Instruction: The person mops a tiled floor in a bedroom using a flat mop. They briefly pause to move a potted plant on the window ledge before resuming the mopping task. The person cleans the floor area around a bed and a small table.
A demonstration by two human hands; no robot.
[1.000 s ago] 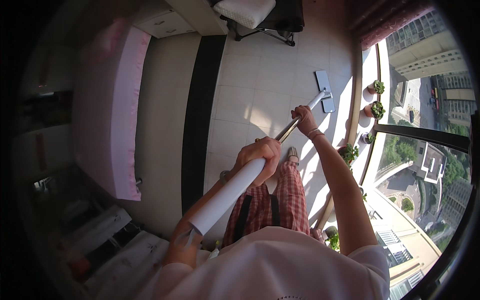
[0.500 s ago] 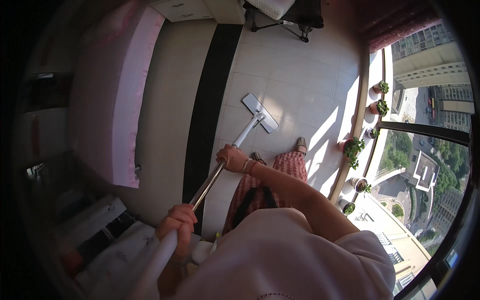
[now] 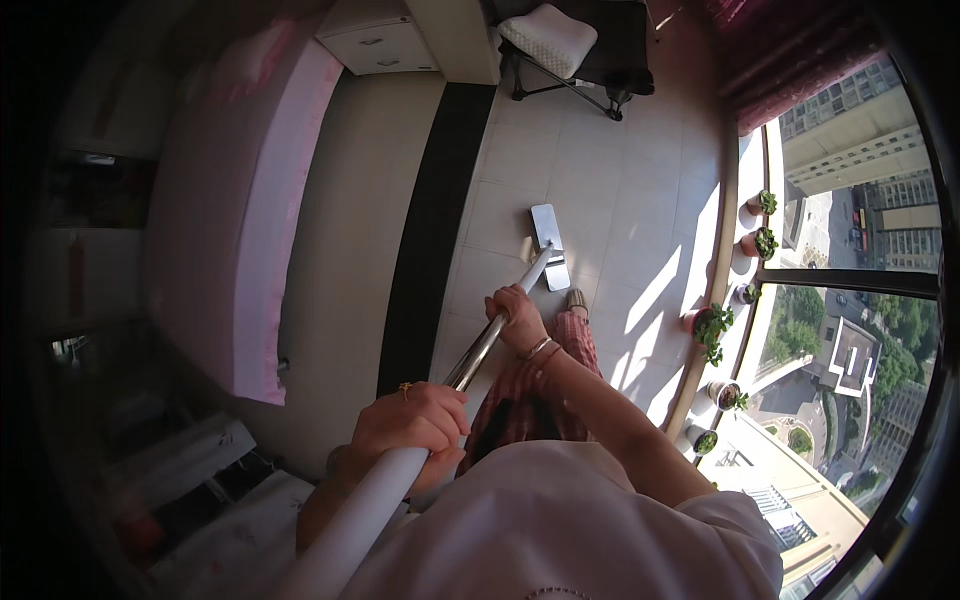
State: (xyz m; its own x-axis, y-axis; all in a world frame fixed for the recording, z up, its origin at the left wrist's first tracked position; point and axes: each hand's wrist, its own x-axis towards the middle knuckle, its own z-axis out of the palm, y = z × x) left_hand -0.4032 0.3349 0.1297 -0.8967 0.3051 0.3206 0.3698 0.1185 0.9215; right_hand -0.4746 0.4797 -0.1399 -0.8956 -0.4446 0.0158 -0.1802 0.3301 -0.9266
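Both my hands are wrapped round the pole of a flat mop [image 3: 376,508], which slants from the lower left up toward the middle of the floor. Closest to me, my left hand [image 3: 412,425], with a ring on one finger, grips the thick white upper part. Farther along, my right hand [image 3: 518,318], bracelets at its wrist, closes round the pole where shiny metal meets the white lower tube. The white rectangular mop head [image 3: 546,228] rests flat on the pale tiled floor [image 3: 610,215], just beyond my shoe [image 3: 577,299].
At left stands a bed with a pink cover [image 3: 262,240]; a dark floor strip [image 3: 430,230] runs beside it. A folding cot [image 3: 615,60] with a white pillow [image 3: 548,40] is at the far end. Several potted plants [image 3: 712,325] line the window sill at right.
The mop head has shifted right and slightly nearer, and has turned more lengthwise. Both hands have moved right with the pole, the left also forward. My view has tilted up a little.
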